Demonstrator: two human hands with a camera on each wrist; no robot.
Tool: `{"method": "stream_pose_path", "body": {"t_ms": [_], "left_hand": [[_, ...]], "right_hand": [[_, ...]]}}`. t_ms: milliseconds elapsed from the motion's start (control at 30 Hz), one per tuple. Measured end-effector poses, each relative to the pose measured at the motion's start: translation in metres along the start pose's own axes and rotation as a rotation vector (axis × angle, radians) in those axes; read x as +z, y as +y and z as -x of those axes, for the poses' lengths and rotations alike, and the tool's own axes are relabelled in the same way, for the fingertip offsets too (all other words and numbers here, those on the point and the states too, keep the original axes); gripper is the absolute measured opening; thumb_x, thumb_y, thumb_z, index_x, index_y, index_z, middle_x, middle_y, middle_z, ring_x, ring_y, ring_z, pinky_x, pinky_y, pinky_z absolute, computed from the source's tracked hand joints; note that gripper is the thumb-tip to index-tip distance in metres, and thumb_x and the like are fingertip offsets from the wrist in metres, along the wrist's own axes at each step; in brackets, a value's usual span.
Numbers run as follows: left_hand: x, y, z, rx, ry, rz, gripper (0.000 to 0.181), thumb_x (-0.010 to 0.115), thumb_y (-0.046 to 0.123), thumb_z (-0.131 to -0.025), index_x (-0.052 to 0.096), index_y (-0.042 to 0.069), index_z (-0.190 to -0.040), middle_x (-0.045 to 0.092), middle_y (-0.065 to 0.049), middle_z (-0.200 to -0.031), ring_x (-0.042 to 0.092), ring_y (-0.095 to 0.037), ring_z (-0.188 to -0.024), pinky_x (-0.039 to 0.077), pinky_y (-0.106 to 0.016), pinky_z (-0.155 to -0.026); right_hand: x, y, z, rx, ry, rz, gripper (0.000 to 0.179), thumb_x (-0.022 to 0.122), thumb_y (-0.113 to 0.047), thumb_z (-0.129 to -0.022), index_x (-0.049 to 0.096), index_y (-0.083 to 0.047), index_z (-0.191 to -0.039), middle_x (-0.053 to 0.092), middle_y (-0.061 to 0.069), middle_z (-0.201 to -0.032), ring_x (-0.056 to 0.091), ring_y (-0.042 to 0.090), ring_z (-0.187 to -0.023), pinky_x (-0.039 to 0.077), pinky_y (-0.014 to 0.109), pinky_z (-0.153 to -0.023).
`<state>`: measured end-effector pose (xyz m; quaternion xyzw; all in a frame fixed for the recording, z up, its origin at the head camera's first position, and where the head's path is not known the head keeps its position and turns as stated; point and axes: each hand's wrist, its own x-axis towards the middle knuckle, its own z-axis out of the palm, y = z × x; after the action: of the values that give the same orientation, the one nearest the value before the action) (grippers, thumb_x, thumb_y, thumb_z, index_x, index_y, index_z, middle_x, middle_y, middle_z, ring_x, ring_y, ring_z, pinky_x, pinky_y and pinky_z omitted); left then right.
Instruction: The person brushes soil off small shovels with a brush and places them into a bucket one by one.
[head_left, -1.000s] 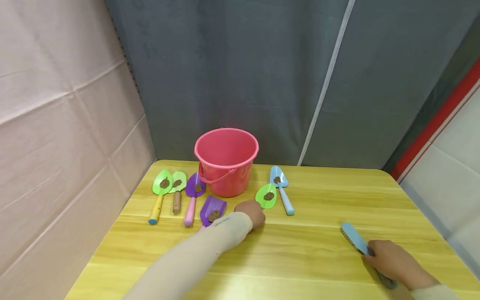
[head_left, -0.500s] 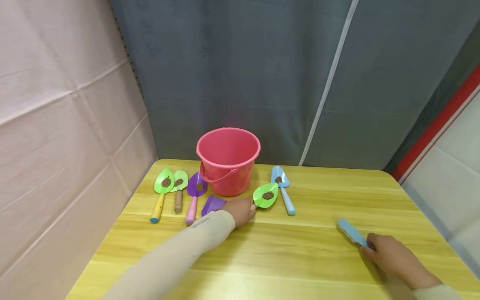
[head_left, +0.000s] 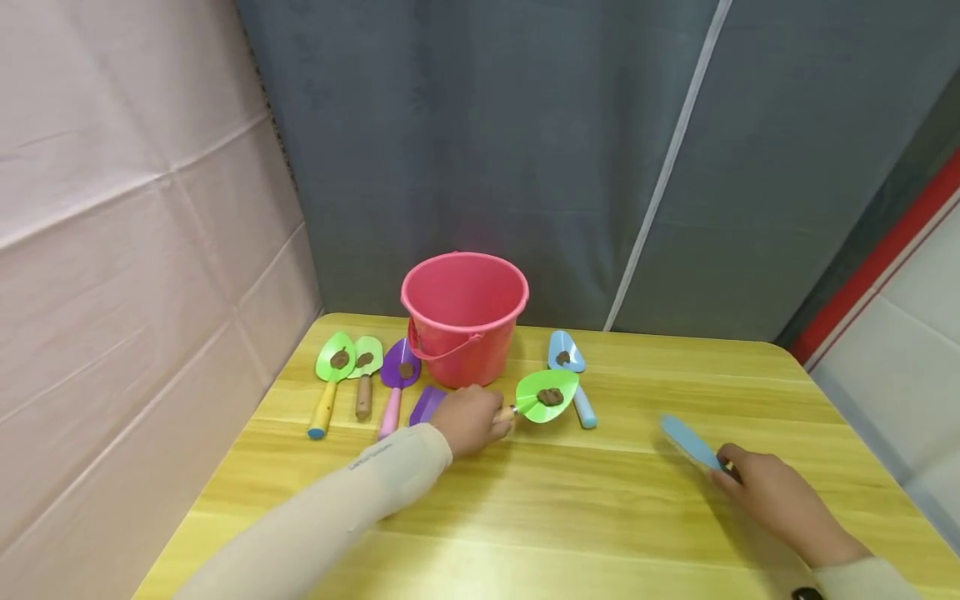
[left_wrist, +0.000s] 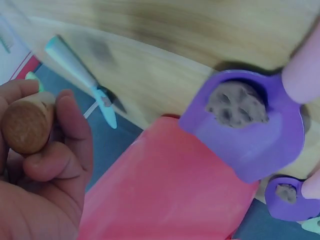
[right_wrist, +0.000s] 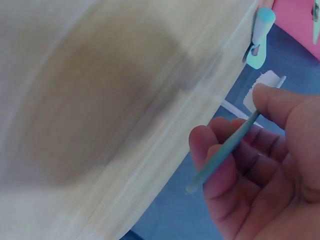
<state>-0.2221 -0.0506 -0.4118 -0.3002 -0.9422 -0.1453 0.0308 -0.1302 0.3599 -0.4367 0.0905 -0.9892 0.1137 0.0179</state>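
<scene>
My left hand (head_left: pixel 468 419) grips the wooden handle (left_wrist: pixel 25 127) of a green trowel. Its leaf-shaped green blade (head_left: pixel 534 386) points right and carries a brown clump (head_left: pixel 550 397), seemingly just off the table. In my right hand (head_left: pixel 780 500) is a pale blue brush (head_left: pixel 690 442), held by its thin handle (right_wrist: pixel 225 155) between thumb and fingers; white bristles (right_wrist: pixel 259 91) show in the right wrist view. Partly behind my left hand lies a purple scoop (head_left: pixel 426 404), whose lumpy brown clump (left_wrist: pixel 237 104) shows in the left wrist view.
A pink bucket (head_left: pixel 480 358) with a hanging handle stands at the back. Left of it lie a green trowel (head_left: pixel 322 412), a pale green one (head_left: pixel 364 396) and a purple one (head_left: pixel 393 358), each with a brown clump. A blue trowel (head_left: pixel 585 412) lies right.
My left hand has taken hold of the green trowel and drawn it left and nearer; its blade has swung from pointing away to pointing right. My right hand has raised the brush inward.
</scene>
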Motion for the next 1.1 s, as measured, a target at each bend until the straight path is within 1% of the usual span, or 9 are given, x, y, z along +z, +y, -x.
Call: {"method": "stream_pose_path", "body": {"t_ms": [133, 233, 400, 433, 600, 767, 900, 967, 1100], "left_hand": [[0.000, 0.001, 0.006, 0.011, 0.036, 0.017, 0.033, 0.072, 0.029, -0.088, 0.050, 0.017, -0.066, 0.040, 0.006, -0.057, 0.040, -0.012, -0.053, 0.039, -0.029, -0.051], [0.001, -0.001, 0.009, 0.002, 0.038, 0.030, 0.033, 0.072, 0.028, -0.088, 0.050, 0.017, -0.066, 0.041, 0.006, -0.057, 0.040, -0.012, -0.053, 0.038, -0.029, -0.051], [0.005, -0.002, 0.014, -0.045, 0.006, 0.055, 0.031, 0.071, 0.027, -0.088, 0.051, 0.016, -0.067, 0.044, 0.005, -0.059, 0.042, -0.014, -0.055, 0.039, -0.030, -0.052], [0.006, -0.002, 0.015, -0.057, -0.007, 0.061, 0.031, 0.071, 0.027, -0.089, 0.051, 0.016, -0.068, 0.044, 0.005, -0.060, 0.042, -0.014, -0.055, 0.039, -0.030, -0.052], [0.009, 0.002, 0.020, -0.073, -0.048, 0.056, 0.028, 0.070, 0.027, -0.090, 0.052, 0.016, -0.070, 0.048, 0.005, -0.063, 0.047, -0.014, -0.058, 0.043, -0.032, -0.052], [0.010, 0.005, 0.022, -0.069, -0.038, 0.023, 0.033, 0.071, 0.028, -0.089, 0.050, 0.017, -0.067, 0.046, 0.005, -0.061, 0.046, -0.013, -0.056, 0.042, -0.031, -0.049], [0.010, 0.008, 0.023, -0.061, -0.028, 0.005, 0.038, 0.073, 0.030, -0.088, 0.047, 0.018, -0.063, 0.043, 0.005, -0.059, 0.044, -0.013, -0.054, 0.039, -0.030, -0.047], [0.010, 0.009, 0.023, -0.065, -0.028, 0.012, 0.039, 0.073, 0.031, -0.088, 0.047, 0.018, -0.062, 0.043, 0.005, -0.058, 0.043, -0.012, -0.053, 0.039, -0.029, -0.047], [0.009, 0.010, 0.024, -0.085, -0.051, 0.047, 0.036, 0.073, 0.031, -0.089, 0.049, 0.018, -0.064, 0.045, 0.005, -0.059, 0.043, -0.012, -0.054, 0.040, -0.029, -0.048]], "right_hand": [[-0.002, -0.009, -0.006, -0.018, 0.000, -0.005, 0.017, 0.071, -0.016, -0.091, 0.063, -0.005, -0.101, 0.053, -0.006, -0.065, 0.042, 0.011, -0.056, 0.037, 0.031, -0.054], [-0.002, -0.018, -0.012, -0.028, -0.007, -0.029, 0.018, 0.071, -0.017, -0.091, 0.063, -0.004, -0.102, 0.054, -0.006, -0.067, 0.043, 0.011, -0.056, 0.037, 0.031, -0.054], [0.000, -0.038, -0.022, -0.052, 0.001, -0.057, 0.014, 0.070, -0.017, -0.092, 0.061, -0.007, -0.096, 0.045, -0.005, -0.063, 0.037, 0.011, -0.053, 0.031, 0.027, -0.051], [0.000, -0.042, -0.024, -0.057, 0.003, -0.062, 0.013, 0.070, -0.016, -0.092, 0.060, -0.008, -0.095, 0.045, -0.005, -0.063, 0.037, 0.011, -0.053, 0.031, 0.027, -0.051], [0.002, -0.064, -0.034, -0.081, -0.005, -0.111, 0.012, 0.070, -0.016, -0.093, 0.061, -0.008, -0.095, 0.047, -0.006, -0.064, 0.037, 0.010, -0.053, 0.030, 0.026, -0.049], [0.004, -0.090, -0.047, -0.120, 0.009, -0.172, 0.011, 0.070, -0.016, -0.093, 0.062, -0.010, -0.092, 0.047, -0.007, -0.062, 0.036, 0.007, -0.052, 0.031, 0.024, -0.048], [0.005, -0.111, -0.057, -0.166, 0.047, -0.191, 0.011, 0.072, -0.016, -0.092, 0.062, -0.011, -0.090, 0.047, -0.008, -0.061, 0.036, 0.006, -0.051, 0.031, 0.023, -0.047], [0.006, -0.120, -0.062, -0.187, 0.062, -0.188, 0.012, 0.073, -0.017, -0.091, 0.062, -0.011, -0.090, 0.047, -0.008, -0.061, 0.036, 0.006, -0.051, 0.031, 0.023, -0.047], [0.008, -0.136, -0.069, -0.227, 0.088, -0.152, 0.015, 0.074, -0.019, -0.090, 0.061, -0.012, -0.088, 0.046, -0.009, -0.060, 0.036, 0.005, -0.051, 0.032, 0.023, -0.046]]}}
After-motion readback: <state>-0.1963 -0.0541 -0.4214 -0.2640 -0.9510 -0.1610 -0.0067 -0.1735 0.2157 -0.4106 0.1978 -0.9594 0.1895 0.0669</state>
